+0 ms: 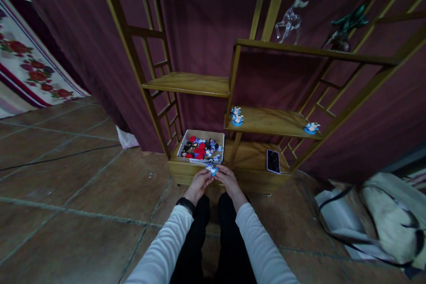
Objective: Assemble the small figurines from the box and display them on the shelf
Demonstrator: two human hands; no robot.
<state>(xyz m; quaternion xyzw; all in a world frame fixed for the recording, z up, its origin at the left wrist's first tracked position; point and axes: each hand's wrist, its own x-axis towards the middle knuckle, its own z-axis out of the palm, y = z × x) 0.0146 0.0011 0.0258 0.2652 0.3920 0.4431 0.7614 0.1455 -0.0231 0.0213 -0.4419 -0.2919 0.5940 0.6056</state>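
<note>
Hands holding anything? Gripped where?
Yes: a small blue figurine, pinched by the left hand on its left side and the right hand on its right. Finer detail too small to tell.

Nothing written can be read here, no word, label, brand or number: the toy figure point(211, 169) in front of the box point(203, 133) is too small and dim to show any print, and the phone point(273, 160) shows only a dark, blank face.
</note>
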